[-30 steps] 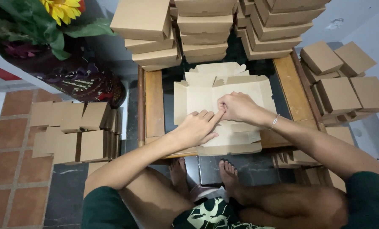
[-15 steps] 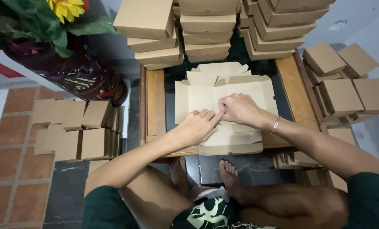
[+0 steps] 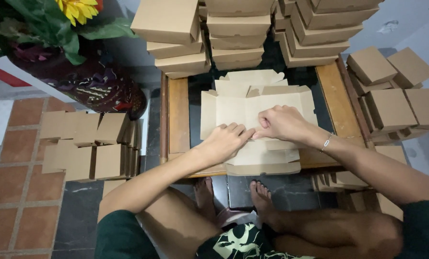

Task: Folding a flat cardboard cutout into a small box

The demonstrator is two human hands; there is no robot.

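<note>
Both hands are pressed flat on an unfolded cardboard box blank (image 3: 253, 110) lying on the wooden surface (image 3: 178, 115): left hand (image 3: 224, 141) and right hand (image 3: 281, 123) meet at its centre crease. Folding appears underway; raising a flap would seem required next.

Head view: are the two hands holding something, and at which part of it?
Both hands press on a flat, unfolded cardboard box blank at its middle fold: left hand, right hand. Whether fingers pinch it cannot be told.
</note>
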